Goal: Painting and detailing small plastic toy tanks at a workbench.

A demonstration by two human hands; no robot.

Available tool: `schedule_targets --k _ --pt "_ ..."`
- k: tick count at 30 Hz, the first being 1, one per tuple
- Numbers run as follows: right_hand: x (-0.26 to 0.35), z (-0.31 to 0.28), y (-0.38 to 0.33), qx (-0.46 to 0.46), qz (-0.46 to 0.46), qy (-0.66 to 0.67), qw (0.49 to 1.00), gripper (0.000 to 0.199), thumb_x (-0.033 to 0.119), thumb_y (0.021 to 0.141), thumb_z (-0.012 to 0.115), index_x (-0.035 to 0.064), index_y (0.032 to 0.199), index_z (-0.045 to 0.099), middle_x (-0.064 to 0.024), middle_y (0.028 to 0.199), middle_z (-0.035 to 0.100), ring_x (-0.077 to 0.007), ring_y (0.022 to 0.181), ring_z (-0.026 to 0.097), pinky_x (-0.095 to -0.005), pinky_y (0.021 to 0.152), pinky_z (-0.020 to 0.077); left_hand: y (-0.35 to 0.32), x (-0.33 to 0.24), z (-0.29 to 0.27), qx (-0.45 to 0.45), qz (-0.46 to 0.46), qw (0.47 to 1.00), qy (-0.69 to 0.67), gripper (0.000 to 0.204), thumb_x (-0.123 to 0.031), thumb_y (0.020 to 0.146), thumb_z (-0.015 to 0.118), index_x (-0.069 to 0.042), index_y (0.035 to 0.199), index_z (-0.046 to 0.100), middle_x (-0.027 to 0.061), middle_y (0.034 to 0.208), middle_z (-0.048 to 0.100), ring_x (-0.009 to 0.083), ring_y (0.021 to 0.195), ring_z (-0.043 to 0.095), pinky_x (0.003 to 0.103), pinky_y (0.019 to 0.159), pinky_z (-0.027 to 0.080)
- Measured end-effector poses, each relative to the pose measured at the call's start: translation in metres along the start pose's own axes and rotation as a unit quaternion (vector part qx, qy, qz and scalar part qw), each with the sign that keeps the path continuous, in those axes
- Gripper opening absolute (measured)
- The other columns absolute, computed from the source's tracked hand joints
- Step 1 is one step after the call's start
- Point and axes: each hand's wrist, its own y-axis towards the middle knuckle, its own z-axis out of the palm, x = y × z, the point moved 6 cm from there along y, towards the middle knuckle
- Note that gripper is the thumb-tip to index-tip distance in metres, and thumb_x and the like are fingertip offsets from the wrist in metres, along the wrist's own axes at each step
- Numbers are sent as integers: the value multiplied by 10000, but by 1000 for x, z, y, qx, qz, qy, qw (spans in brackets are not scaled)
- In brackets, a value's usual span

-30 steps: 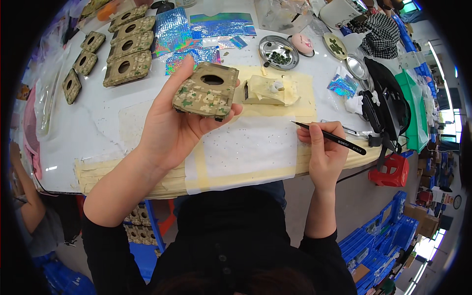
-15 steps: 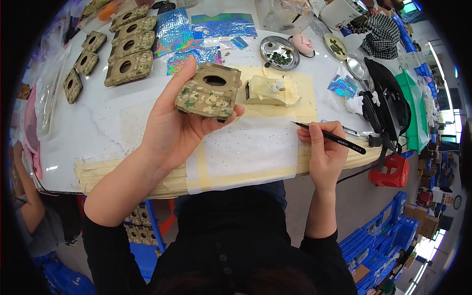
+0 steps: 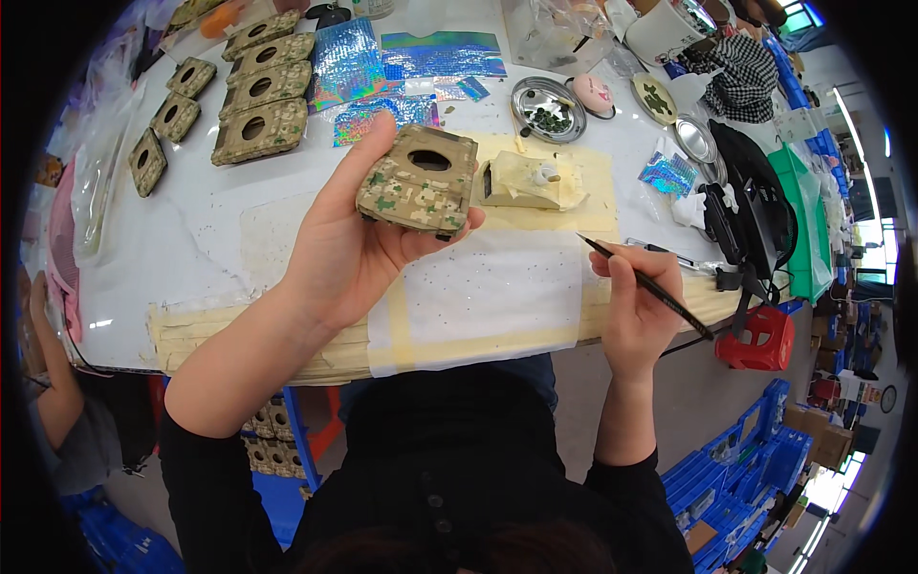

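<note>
My left hand (image 3: pixel 349 244) grips a camouflage-patterned model part (image 3: pixel 406 199) from below, thumb along its left side. The round hole in its top faces up. In my right hand (image 3: pixel 639 316) is a pair of black tweezers (image 3: pixel 665 298), pinched near the front, tips pointing up and left, apart from the part. Below the hands lies a white sheet (image 3: pixel 478 311) scattered with tiny dark specks. Just beyond it, a beige block wrapped in masking tape (image 3: pixel 526 187) rests on yellowish tape.
Several camouflage parts (image 3: pixel 258 129) line the table's left side. Holographic bubble pouches (image 3: pixel 346 62) lie at the back. A metal dish (image 3: pixel 548 110) holds dark green bits. At right are a black bag (image 3: pixel 751 182), a green tray (image 3: pixel 798 230) and a red stool (image 3: pixel 755 340).
The tweezers have tilted more steeply, and their tips have shifted slightly right. The camouflage part has moved a little right in the picture, still in my left hand.
</note>
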Motion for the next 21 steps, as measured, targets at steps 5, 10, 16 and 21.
schedule_targets --k 5,10,16,21 --pt "79 24 -3 75 -373 -168 909 208 96 789 691 33 888 519 -137 861 648 -225 716 651 -284 561 550 -3 -1 -1 -23 -4 1000 9 561 -416 969 318 44 1285 379 227 1207 512 263 833 658 281 694 592" --pt "96 39 -5 85 -453 -174 870 193 132 823 648 58 843 471 -125 862 643 -202 725 648 -269 593 573 -4 -2 4 -47 -15 999 17 543 -436 961 328 18 1234 445 208 1168 547 237 775 659 258 657 583" --pt "98 47 -2 78 -485 -175 853 179 128 829 631 65 826 463 -119 858 646 -197 737 648 -268 614 576 -6 0 5 -43 -26 999 9 509 -447 956 331 -34 1215 476 201 1139 570 232 744 658 258 607 558" --pt "99 47 4 73 -483 -181 853 184 132 821 641 72 810 467 -120 862 648 -197 738 648 -270 621 577 -10 2 10 -34 -44 998 17 505 -441 958 314 -49 1245 455 190 1167 558 249 789 655 265 592 536"
